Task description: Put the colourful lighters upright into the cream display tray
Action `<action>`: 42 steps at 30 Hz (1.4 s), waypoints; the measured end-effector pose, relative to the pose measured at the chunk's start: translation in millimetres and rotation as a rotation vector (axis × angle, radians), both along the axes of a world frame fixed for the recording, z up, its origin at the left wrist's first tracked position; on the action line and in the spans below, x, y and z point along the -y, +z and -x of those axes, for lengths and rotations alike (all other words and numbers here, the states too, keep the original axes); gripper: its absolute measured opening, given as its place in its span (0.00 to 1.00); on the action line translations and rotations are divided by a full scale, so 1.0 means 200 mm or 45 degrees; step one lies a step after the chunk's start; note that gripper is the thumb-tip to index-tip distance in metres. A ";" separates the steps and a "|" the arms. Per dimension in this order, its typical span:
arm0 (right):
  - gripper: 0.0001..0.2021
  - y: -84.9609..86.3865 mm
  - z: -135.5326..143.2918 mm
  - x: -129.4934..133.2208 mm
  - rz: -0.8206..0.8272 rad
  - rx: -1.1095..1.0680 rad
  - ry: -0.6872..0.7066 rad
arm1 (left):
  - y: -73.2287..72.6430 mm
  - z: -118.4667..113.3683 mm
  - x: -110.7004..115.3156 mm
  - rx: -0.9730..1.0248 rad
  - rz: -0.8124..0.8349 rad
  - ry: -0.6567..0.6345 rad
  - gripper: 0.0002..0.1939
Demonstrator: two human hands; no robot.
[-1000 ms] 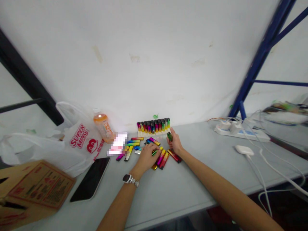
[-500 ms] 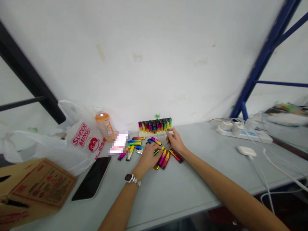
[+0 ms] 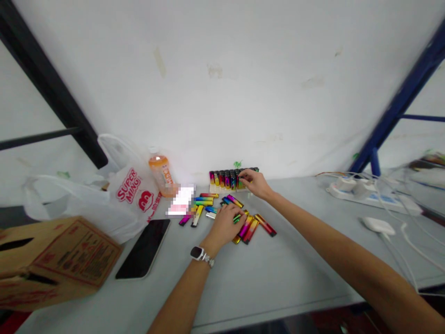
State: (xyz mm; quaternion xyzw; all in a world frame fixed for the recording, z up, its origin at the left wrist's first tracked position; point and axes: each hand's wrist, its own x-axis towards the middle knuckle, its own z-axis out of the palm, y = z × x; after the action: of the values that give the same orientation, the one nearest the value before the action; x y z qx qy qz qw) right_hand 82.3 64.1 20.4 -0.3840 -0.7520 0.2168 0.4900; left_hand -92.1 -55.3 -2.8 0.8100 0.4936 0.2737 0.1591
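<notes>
Upright coloured lighters [image 3: 221, 179] with dark tops stand in rows in a pale tray [image 3: 219, 189] against the wall. My right hand [image 3: 256, 183] is at the tray's front right, its fingers pinched on a lighter that they mostly hide. My left hand [image 3: 227, 223] lies over loose lighters on the table, fingers curled round a green lighter [image 3: 237, 218]. To its right are a red lighter [image 3: 266, 225] and several shiny yellow, pink and red ones. More lie to its left, among them a yellow-green lighter [image 3: 203, 202] and a white-and-yellow lighter [image 3: 197, 216].
On the left are a cardboard box [image 3: 76, 260], a white plastic bag [image 3: 118, 204], an orange drink bottle [image 3: 160, 174], a black phone [image 3: 144, 250] and a blurred-out bright patch. A power strip [image 3: 378, 197] with cables and a white charger [image 3: 378, 225] occupy the right side.
My right hand has risen from the tray's front right corner to the tops of the lighters, covering part of the rows. My left hand stays over the pile. The whole view has shifted slightly.
</notes>
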 end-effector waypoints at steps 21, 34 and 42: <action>0.07 0.00 0.01 -0.09 0.041 0.147 0.076 | 0.00 0.00 0.00 0.010 -0.024 -0.009 0.10; 0.11 -0.03 -0.11 0.35 0.053 0.663 -0.252 | -0.01 0.00 -0.01 -0.010 -0.016 0.005 0.10; 0.14 -0.09 -0.23 0.63 0.236 0.846 -0.239 | 0.00 -0.01 0.01 0.004 -0.027 0.011 0.09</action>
State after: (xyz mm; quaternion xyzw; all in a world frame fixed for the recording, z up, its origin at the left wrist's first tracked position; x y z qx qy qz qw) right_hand 127.6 -62.7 1.6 -0.5437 -0.8089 0.1015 0.1994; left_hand -90.2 -56.9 -2.3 0.8091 0.4940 0.2807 0.1502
